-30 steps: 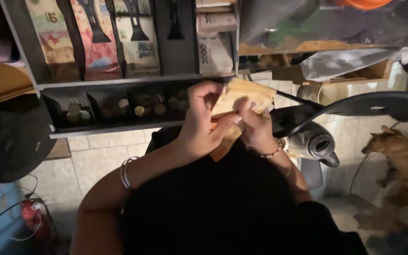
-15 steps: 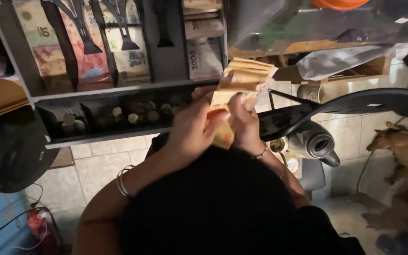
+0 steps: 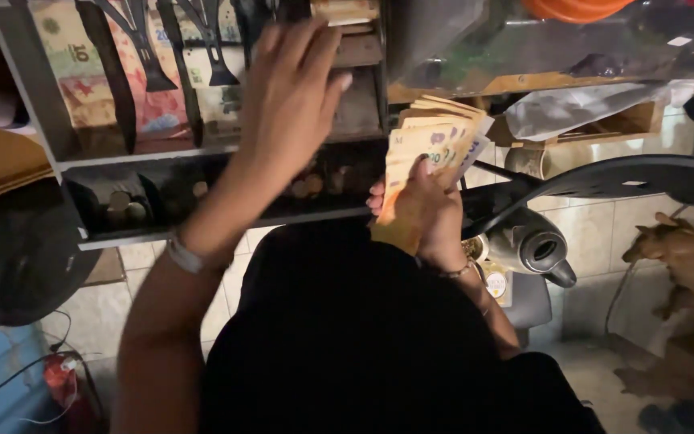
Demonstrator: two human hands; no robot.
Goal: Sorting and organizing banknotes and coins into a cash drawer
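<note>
**Sorting notes into the cash drawer**

The right hand point(image 3: 423, 213) is gripping a fanned stack of notes point(image 3: 431, 145), fingers closed around its lower end, holding it upright just in front of the cash drawer point(image 3: 50, 137). The left hand point(image 3: 287, 96) is reaching over the drawer's note slots with fingers spread and apart, holding nothing that shows. Black clips point(image 3: 142, 56) are pressing down the notes already lying in the slots, and coins point(image 3: 118, 201) are sitting in the front row of trays. A kettle point(image 3: 536, 249) is standing to the right, under the table edge, and a dog point(image 3: 688, 261) is lying near it on the tiled floor. Judging by this, the sorting step is under way; the next move seems to call for lifting a clip and sliding notes of one kind beneath it.
</note>
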